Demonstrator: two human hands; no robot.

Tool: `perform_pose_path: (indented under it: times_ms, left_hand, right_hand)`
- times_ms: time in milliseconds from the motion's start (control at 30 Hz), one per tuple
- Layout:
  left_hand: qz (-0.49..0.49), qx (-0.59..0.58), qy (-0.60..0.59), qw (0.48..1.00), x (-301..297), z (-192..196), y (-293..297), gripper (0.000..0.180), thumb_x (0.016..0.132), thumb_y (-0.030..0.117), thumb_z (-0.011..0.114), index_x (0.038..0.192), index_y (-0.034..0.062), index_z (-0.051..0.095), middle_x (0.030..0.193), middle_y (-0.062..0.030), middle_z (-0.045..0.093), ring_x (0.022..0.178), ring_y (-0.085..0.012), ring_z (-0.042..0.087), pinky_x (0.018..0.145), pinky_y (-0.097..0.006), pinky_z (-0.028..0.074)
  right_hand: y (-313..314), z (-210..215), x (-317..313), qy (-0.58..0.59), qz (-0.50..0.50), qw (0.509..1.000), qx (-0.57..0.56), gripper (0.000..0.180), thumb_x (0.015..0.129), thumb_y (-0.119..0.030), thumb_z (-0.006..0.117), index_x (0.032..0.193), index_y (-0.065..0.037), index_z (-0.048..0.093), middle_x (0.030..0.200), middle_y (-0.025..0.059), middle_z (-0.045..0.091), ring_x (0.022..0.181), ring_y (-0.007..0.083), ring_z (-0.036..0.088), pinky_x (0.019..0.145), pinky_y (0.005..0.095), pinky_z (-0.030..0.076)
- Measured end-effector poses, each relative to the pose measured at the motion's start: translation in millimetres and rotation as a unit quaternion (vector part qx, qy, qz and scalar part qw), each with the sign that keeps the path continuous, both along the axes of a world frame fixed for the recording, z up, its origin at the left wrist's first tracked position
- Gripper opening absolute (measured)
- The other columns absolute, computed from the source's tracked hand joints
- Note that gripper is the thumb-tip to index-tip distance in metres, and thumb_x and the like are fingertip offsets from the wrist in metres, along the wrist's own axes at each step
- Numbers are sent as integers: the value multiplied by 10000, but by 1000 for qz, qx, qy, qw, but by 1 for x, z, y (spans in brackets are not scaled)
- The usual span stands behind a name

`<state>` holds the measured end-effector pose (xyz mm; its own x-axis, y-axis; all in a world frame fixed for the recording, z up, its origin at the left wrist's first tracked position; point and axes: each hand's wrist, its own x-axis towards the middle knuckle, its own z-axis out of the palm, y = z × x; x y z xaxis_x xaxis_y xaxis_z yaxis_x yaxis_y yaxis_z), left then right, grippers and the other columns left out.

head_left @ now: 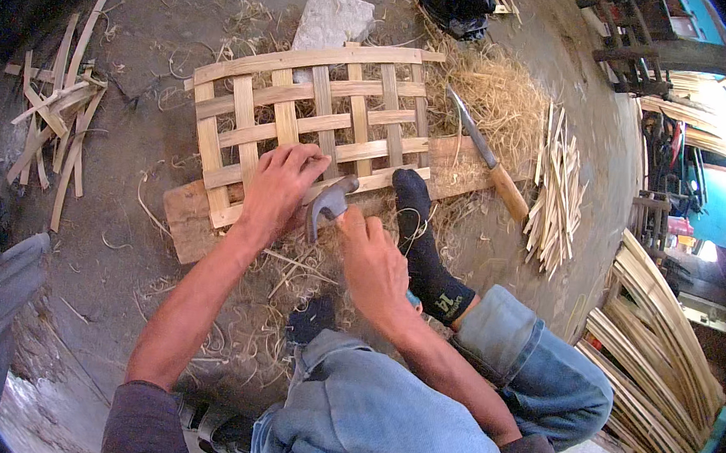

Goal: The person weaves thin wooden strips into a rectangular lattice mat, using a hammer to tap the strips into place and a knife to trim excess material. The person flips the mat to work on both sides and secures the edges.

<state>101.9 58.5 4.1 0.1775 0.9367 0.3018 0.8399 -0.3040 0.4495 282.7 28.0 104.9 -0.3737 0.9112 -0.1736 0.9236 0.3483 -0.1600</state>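
A woven panel of flat wooden slats (358,109) lies in front of me, partly on a wooden board (189,220). At its near edge, my left hand (282,184) is closed around the slats, with its thumb mostly hidden. My right hand (374,268) grips a claw hammer (327,209) by its handle. The hammer's metal head is just right of my left fingers, over the near slat. A foot in a dark sock (416,232) rests with its toe at the panel's near right corner.
A wooden-handled knife (485,142) lies right of the panel, beside curly shavings (506,87) and thin sticks (556,198). Loose slats (61,111) lie at left. Beyond are a stone block (335,22) and black plastic bag (453,6). Long strips (664,347) are stacked at right.
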Motion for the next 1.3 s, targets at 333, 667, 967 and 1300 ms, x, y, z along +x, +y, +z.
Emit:
perform_pose_path:
  times_ms: [333, 667, 967, 1300]
  left_hand:
    - [-9, -61, -50, 997, 3, 20, 1, 608, 660, 189, 819, 1222, 114, 599, 1219, -41, 531, 1180, -265, 491, 1005, -422, 411]
    - [-1, -39, -37, 999, 2, 7, 1, 620, 642, 60, 766, 1233, 161, 611, 1216, -22, 534, 1171, -266, 506, 999, -418, 414]
    - [-4, -39, -56, 998, 5, 16, 0, 518, 705, 83, 731, 1208, 149, 623, 1205, -34, 539, 1167, -266, 509, 985, -418, 426]
    - [-11, -52, -44, 998, 2, 18, 0, 595, 659, -12, 707, 1224, 146, 610, 1212, -31, 535, 1172, -271, 507, 1006, -421, 413]
  right_hand:
    - [-5, -4, 12, 22, 18, 1000, 10, 204, 940, -187, 545, 1103, -80, 484, 879, 130, 552, 787, 323, 650, 585, 420, 555]
    - [-10, -1, -1, 33, 59, 998, 8, 193, 964, -215, 528, 1104, -92, 480, 871, 111, 554, 764, 311, 650, 571, 410, 555]
    - [2, -12, 8, -2, 11, 1000, 4, 211, 950, -220, 548, 1107, -92, 487, 879, 124, 553, 764, 317, 650, 578, 431, 555]
    - [3, 2, -1, 29, -10, 999, -16, 232, 919, -202, 583, 1106, -93, 501, 930, 145, 569, 810, 336, 652, 619, 455, 556]
